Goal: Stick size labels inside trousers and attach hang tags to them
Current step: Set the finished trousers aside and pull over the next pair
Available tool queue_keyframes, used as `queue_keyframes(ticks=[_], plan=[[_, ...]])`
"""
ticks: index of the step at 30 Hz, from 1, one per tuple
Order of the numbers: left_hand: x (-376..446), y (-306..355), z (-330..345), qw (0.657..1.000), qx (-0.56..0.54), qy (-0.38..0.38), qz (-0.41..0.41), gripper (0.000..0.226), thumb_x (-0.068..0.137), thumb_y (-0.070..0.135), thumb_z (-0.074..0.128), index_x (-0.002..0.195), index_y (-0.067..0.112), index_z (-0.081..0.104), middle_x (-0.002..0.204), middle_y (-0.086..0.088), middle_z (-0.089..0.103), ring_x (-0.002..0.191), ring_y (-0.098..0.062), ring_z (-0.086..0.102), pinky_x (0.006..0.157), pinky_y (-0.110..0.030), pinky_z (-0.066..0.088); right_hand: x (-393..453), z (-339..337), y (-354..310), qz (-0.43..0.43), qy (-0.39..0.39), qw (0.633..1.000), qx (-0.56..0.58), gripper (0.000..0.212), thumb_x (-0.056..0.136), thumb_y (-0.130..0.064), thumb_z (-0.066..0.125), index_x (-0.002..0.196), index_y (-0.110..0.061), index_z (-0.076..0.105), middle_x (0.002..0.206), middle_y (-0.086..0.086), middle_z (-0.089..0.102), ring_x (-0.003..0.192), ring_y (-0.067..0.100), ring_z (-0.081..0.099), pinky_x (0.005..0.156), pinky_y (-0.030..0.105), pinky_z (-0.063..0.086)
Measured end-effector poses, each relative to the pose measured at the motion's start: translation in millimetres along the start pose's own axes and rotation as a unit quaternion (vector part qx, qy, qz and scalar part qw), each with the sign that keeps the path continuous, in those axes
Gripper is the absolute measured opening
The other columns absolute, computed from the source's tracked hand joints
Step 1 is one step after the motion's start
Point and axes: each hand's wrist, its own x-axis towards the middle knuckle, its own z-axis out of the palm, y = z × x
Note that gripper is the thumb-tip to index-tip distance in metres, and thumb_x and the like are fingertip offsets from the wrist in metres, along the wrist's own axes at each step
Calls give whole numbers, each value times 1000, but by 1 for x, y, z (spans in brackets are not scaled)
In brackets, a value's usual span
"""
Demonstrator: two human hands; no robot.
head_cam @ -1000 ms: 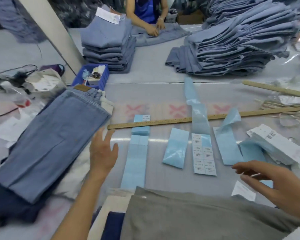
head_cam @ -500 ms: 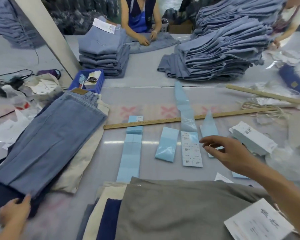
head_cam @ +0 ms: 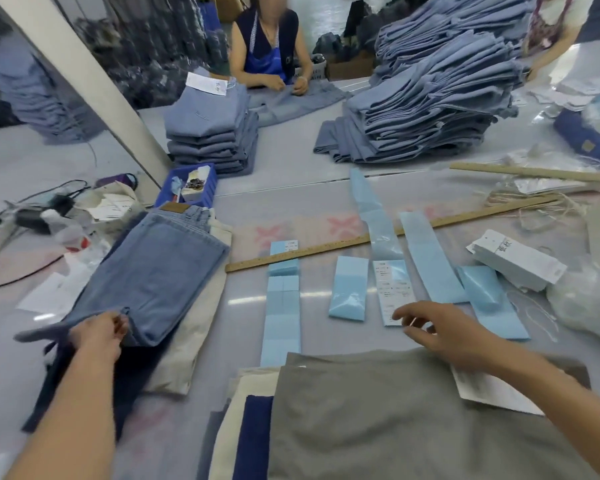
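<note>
- At nine o'clock in the head view, the folded blue denim trousers (head_cam: 153,271) lie on top of a beige pair and a dark navy pair; the left hand (head_cam: 97,336) grips their hem end, fingers curled into the cloth.
- Toward three o'clock, the right hand (head_cam: 440,336) hovers with loosely bent fingers holding nothing, its fingertips (head_cam: 400,315) just over the white sheet of printed size labels (head_cam: 394,292).
- Around that sheet I count five pale blue backing strips (head_cam: 430,258) on the grey table (head_cam: 291,181), and one long wooden ruler (head_cam: 378,237) crossing them, with a second ruler farther off.
- At two o'clock sits one stack of white card hang tags (head_cam: 518,259).
- At six o'clock lies a folded grey pair of trousers (head_cam: 395,417) with one white tag on it.
- Likely handling: denim is heavy, limp and unbreakable, best taken at the hem or waistband; labels are light and flimsy, best peeled at a corner.
</note>
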Motion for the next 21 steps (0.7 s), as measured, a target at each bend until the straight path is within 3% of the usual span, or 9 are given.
queue_keyframes(ticks=[2,6,9,11,13,15,16,19,21], plan=[[-21,16,19,996,77,-23,49,24,93,-11,55,79,9,51,39,4,53,32,-5,50,35,-17,42,1,6,-3,-9,-8,1000,8,25,97,-25,65,108,-47,61,101,-23,66,96,-4,62,89,23,53],[-66,27,51,971,173,-93,139,16,96,-3,57,109,7,59,78,-12,61,59,-15,54,50,-23,46,10,21,-19,-28,-13,998,60,28,95,-26,68,107,-50,60,107,-20,68,97,-2,64,90,27,54],[-123,39,78,929,169,-199,261,27,89,-2,63,103,21,58,89,-4,65,71,-14,60,57,-20,50,30,27,-54,-1,8,972,235,26,88,-43,72,113,-40,65,116,-7,71,103,7,69,95,32,56],[-177,39,90,875,171,-311,330,33,81,6,67,94,33,55,80,8,62,72,-11,58,62,-20,50,49,26,-87,33,-29,894,446,53,75,-59,74,121,-34,65,123,0,70,109,13,70,99,41,56],[-231,17,99,785,223,-457,354,31,78,11,65,87,36,49,74,8,54,68,-9,51,63,-25,46,66,21,-121,48,-94,828,551,61,74,-63,74,124,-29,65,123,0,71,110,17,71,98,43,54],[-276,-15,104,691,295,-562,346,25,77,21,62,85,36,43,70,8,49,63,-7,46,58,-26,41,78,18,-143,47,-100,838,535,59,77,-61,78,116,-18,68,104,3,75,94,17,73,84,37,57],[-289,-27,105,669,307,-587,337,24,76,24,60,84,36,41,68,10,47,61,-5,44,57,-24,39,81,19,-147,60,-72,854,512,58,76,-58,81,111,-14,69,93,3,76,85,16,74,77,33,57],[-298,-42,108,681,251,-626,284,37,81,9,61,79,39,39,71,10,46,65,-9,42,60,-28,39,84,24,-132,138,36,895,423,45,82,-58,75,96,-16,66,81,-3,74,76,9,70,74,26,52],[-296,-50,110,709,221,-619,254,44,83,1,62,82,40,42,75,5,56,68,-11,49,65,-26,45,83,22,-105,194,110,860,458,26,94,-40,68,100,-16,61,97,0,70,83,11,65,73,26,50]])
